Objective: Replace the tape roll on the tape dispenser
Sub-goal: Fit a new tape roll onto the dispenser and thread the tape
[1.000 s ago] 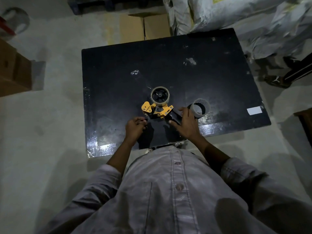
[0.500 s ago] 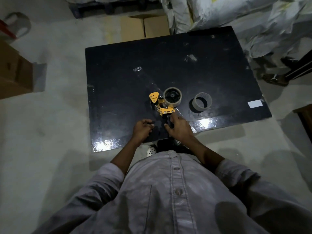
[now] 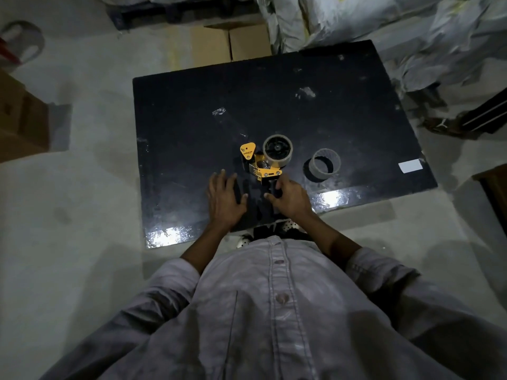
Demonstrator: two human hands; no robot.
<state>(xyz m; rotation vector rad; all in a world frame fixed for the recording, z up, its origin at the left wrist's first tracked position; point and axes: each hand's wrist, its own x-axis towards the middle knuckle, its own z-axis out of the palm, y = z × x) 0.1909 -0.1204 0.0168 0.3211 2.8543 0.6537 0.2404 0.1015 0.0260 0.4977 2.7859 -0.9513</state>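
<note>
A yellow and black tape dispenser (image 3: pixel 260 165) lies on the black table (image 3: pixel 274 105) near its front edge. A tape roll (image 3: pixel 277 153) sits on the dispenser's hub. My right hand (image 3: pixel 290 198) is closed around the dispenser's black handle. My left hand (image 3: pixel 223 198) lies flat on the table to the left of the dispenser, fingers spread, holding nothing. A bare cardboard tape core (image 3: pixel 324 164) stands on the table to the right of the dispenser, apart from both hands.
A white label (image 3: pixel 410 165) lies near the table's right edge. Scraps of clear tape (image 3: pixel 219 111) stick to the tabletop. Cardboard boxes (image 3: pixel 230 42) and wrapped bundles (image 3: pixel 384 23) stand behind the table. Another person's foot (image 3: pixel 439 124) is at the right.
My left hand has opened from a loose fist and spread flat on the table. My right hand has stayed on the dispenser's handle, and the dispenser has turned so the roll points away.
</note>
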